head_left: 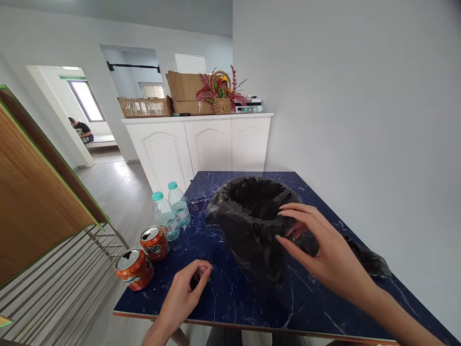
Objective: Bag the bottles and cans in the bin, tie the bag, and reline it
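A bin lined with a black plastic bag (248,230) stands in the middle of the dark blue marbled table (252,307), its mouth facing up. My right hand (317,235) is at the bin's right rim, thumb and fingers apart, with nothing seen between them. Whether its fingertips touch the bag I cannot tell. My left hand (189,288) rests low over the table's front, fingers curled towards the thumb and nothing visible in them. To its left are two orange soda cans, the nearer can (134,269) and the farther can (154,243).
Two clear bottles with teal caps, a nearer bottle (166,217) and a farther bottle (179,204), stand along the left edge. More black plastic (370,259) lies at the right. A metal rack (72,283) is left. Behind is a white cabinet (209,144) with a flower basket (222,105).
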The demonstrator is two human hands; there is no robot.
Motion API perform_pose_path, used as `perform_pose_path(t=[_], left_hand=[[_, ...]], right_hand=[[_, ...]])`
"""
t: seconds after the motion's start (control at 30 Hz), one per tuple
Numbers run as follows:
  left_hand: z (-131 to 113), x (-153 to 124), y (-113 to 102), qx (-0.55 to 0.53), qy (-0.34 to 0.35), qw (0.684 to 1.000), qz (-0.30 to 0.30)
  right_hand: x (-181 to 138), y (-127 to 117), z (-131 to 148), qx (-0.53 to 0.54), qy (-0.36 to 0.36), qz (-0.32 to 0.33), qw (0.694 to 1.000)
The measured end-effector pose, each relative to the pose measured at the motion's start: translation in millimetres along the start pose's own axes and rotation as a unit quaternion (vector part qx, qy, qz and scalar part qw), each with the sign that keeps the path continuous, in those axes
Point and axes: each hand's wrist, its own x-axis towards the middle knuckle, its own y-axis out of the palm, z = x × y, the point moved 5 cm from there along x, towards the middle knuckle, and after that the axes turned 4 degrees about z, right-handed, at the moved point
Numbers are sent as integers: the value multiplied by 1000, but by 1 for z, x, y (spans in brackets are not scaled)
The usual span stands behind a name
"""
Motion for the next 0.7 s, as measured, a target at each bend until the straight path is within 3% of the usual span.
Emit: perform_pose_path(t=[0.1,0.17,0.23,0.33,0.4,0.53,0.6,0.7], left_hand=[[-29,-4,-33,67,50,995,-58],[-54,-2,-67,132,94,979,-120],[-78,10,-105,213,117,952,-187],[-99,53,-153,342,117,906,-222],[-98,95,-174,419,85,884,-188],[-67,174,-188,514,-86,852,-51],[-54,195,-186,513,-123,850,-9],[-42,206,-178,501,-134,855,17]], right_hand=[[-31,2,-31,67,33,-131,989],[-58,11,-63,120,105,-200,967],[-83,29,-98,166,187,-185,950],[-114,55,-143,190,274,-151,931],[-127,68,-164,191,300,-116,927],[-136,84,-183,180,302,-59,934],[-136,86,-182,169,294,-52,939],[-135,87,-175,145,282,-43,948]])
